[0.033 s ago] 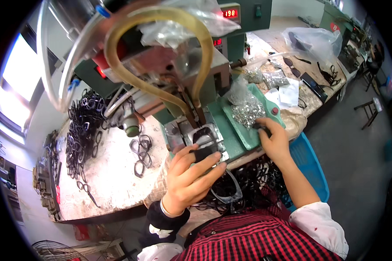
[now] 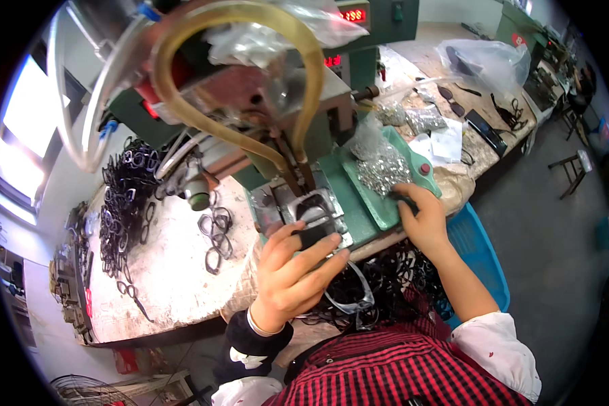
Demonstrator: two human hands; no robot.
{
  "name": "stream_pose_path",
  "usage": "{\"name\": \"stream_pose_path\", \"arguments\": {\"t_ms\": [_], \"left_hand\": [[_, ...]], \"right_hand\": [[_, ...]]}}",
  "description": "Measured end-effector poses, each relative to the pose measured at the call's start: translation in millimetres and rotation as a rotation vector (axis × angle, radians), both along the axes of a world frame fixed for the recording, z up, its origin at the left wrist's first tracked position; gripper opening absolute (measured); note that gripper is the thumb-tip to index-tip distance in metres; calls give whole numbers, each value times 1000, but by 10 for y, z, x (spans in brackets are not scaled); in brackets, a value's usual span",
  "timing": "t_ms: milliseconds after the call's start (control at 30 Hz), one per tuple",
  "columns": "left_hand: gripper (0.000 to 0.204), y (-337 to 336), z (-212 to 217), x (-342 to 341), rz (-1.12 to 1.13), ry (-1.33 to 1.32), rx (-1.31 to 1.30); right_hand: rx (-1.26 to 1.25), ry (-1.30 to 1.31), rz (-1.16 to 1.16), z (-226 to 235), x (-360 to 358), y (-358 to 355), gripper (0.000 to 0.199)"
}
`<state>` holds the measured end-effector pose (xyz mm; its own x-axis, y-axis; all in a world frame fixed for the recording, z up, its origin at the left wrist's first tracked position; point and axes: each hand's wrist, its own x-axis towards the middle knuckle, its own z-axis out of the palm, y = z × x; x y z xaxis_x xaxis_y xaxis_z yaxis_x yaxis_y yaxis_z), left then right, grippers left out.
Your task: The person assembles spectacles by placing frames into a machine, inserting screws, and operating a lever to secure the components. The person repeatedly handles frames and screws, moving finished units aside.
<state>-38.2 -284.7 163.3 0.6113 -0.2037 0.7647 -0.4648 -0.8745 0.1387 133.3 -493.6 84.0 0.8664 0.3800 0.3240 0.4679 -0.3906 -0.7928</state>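
Your left hand [image 2: 292, 271] pinches a black eyeglass frame [image 2: 312, 237] at the metal fixture [image 2: 304, 206]; seat it square. Your right hand [image 2: 423, 220], fingers curled, reaches the small metal parts [image 2: 384, 168] on the green tray [image 2: 375, 203] at right.

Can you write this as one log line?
left hand: holds black frame at machine fixture | right hand: on green tray

**Tight quarters at the press**

Yellowish hoses [image 2: 250, 74] are looping low over the metal fixture [image 2: 304, 210], crowding approach from above. The left hand [image 2: 294, 271] is blocking its front; the right hand [image 2: 423, 220] is covering the green tray's [image 2: 379, 203] near edge. Bare worktop [image 2: 176, 271] is lying open between the black frame piles [image 2: 125, 196].
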Motion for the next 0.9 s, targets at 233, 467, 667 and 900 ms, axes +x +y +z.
{"name": "stream_pose_path", "arguments": {"t_ms": [233, 467, 667, 900], "left_hand": [[32, -13, 109, -73, 9, 129, -41], [33, 18, 10, -91, 22, 123, -76], [34, -241, -214, -480, 227, 36, -129], [15, 618, 193, -904, 889, -361, -165]], "right_hand": [[94, -186, -33, -51, 488, 86, 26], [-283, -307, 13, 17, 165, 114, 11], [-146, -358, 5, -112, 159, 164, 12], [108, -272, 6, -68, 188, 216, 13]]}}
